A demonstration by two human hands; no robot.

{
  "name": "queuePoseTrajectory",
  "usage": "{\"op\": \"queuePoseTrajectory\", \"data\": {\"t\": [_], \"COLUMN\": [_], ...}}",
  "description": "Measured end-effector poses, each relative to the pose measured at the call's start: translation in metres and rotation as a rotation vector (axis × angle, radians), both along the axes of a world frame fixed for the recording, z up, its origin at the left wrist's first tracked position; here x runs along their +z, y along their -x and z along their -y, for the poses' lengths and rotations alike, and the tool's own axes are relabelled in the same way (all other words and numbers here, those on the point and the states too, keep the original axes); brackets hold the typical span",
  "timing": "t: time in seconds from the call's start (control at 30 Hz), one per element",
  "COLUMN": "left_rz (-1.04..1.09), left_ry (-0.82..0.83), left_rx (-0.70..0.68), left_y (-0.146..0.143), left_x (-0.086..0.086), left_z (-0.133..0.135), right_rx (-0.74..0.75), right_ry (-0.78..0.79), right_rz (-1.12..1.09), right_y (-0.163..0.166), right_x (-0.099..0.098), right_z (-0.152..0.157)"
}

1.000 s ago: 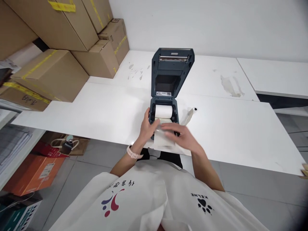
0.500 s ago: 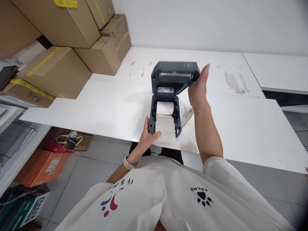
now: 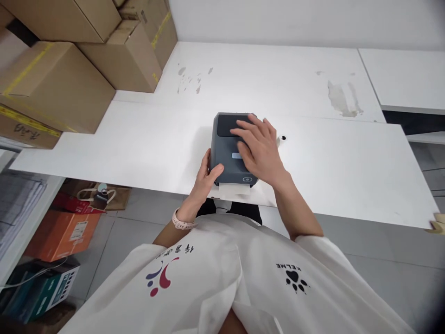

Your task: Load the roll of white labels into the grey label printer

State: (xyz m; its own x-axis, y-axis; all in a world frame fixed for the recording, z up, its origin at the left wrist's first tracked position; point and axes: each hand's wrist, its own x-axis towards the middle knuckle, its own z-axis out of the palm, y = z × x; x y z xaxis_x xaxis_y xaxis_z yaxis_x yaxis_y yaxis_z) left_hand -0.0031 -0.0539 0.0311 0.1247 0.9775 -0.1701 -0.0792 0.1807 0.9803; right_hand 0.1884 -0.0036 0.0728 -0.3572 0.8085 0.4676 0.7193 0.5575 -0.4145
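Observation:
A dark grey label printer (image 3: 227,160) sits at the front edge of the white table (image 3: 330,167) with its lid down. A strip of white label paper (image 3: 234,189) sticks out of its front slot. My right hand (image 3: 259,150) lies flat on the lid, fingers stretched out and spread. My left hand (image 3: 205,178) grips the printer's front left corner, thumb on top and fingers round the side. A pale watch (image 3: 181,221) is on that wrist.
Cardboard boxes (image 3: 69,69) are stacked at the table's left and back left. A cable hole (image 3: 283,138) sits just right of the printer. Below on the left stand an orange box (image 3: 59,234), a bag (image 3: 100,195) and a teal box (image 3: 38,292). A second table (image 3: 403,79) adjoins at right.
The printer lid has gone from fully open to shut. My right hand left the paper, swung the lid down and now rests on it. My left hand stayed at the front left corner.

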Motion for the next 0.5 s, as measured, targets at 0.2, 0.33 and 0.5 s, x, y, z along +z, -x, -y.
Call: {"op": "queuePoseTrajectory", "data": {"t": [0.2,0.33,0.5], "left_rz": [0.001,0.006,-0.049], "left_ry": [-0.014,-0.049,-0.147], "left_rx": [0.041,0.053,0.062], "left_y": [0.005,0.008,0.001], "left_x": [-0.021,-0.036,-0.043], "left_z": [0.003,0.007,0.005], "right_rx": [0.007,-0.063,-0.150], "right_ry": [-0.046,-0.048,-0.031], "right_rz": [0.166,0.109,0.072], "right_y": [0.030,0.027,0.024], "right_x": [-0.009,-0.018,-0.020], "right_z": [-0.019,-0.008,-0.006]}}
